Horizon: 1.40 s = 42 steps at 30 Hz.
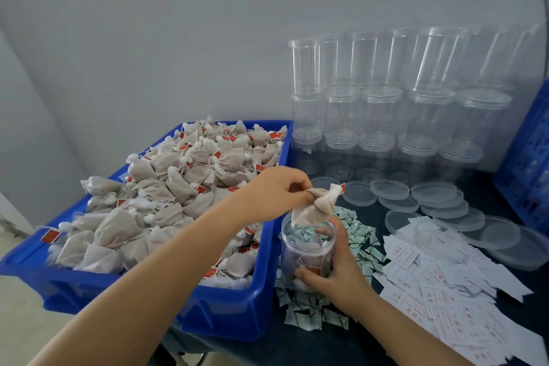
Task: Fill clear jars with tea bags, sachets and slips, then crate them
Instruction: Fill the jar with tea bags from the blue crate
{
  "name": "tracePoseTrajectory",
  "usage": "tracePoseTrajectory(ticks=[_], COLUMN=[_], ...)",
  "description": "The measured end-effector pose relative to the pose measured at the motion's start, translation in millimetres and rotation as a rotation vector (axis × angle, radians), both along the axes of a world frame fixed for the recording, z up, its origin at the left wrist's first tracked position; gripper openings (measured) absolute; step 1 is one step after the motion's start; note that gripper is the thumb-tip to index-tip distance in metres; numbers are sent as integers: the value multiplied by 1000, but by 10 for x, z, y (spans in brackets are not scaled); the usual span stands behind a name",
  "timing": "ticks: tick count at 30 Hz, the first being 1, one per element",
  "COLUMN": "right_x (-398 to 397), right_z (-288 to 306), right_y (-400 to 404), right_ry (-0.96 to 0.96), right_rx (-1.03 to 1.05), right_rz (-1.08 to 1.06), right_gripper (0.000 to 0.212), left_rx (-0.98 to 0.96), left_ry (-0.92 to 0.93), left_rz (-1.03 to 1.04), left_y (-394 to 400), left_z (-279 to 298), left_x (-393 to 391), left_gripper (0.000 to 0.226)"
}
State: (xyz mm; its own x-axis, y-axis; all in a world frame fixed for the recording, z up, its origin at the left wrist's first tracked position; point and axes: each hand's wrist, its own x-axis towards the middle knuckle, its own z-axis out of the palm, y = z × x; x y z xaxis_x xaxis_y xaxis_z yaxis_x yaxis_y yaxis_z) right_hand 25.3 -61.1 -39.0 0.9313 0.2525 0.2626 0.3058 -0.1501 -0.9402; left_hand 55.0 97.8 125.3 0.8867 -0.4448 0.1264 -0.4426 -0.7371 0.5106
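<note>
Now my left hand [276, 187] pinches a beige mesh tea bag with a white knotted top [318, 205] right over the mouth of the clear round plastic jar [307, 249], while my right hand [338, 270] wraps the jar's side. Sachets lie at four o'clock of the jar, the blue bin at nine. The bag looks wide (floppy too), so it may snag on the rim and spill.

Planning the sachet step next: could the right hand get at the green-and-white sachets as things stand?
Probably not at once: the right hand grips the clear jar. The sachets lie uncovered just beside it, so releasing the jar would free it.
</note>
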Motion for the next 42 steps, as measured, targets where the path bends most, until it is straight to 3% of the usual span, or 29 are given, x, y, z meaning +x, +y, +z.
tracePoseTrajectory(ticks=[7,18,26,31,37,42], right_x=[21,35,40,40,13,-107], right_z=[-14,-37,-32,-3,170,289], right_y=[11,-7,2,-9,-293,-705], right_ry=[6,69,98,67,-1,-14], right_rx=[18,-23,56,58,63,106], right_rz=[-7,-12,17,10,-54,-141], right_gripper=[98,111,116,102,98,95], left_rx=[217,603,462,365,92,425], left_ry=[-31,-260,-214,-203,-237,-40], left_rz=[-23,-71,-57,-28,119,115], left_y=[-37,-167,-128,-85,-111,-295], left_z=[-189,-375,-304,-312,-330,-385], left_x=[29,-83,-75,-125,-155,-186], left_gripper=[16,20,29,28,32,28])
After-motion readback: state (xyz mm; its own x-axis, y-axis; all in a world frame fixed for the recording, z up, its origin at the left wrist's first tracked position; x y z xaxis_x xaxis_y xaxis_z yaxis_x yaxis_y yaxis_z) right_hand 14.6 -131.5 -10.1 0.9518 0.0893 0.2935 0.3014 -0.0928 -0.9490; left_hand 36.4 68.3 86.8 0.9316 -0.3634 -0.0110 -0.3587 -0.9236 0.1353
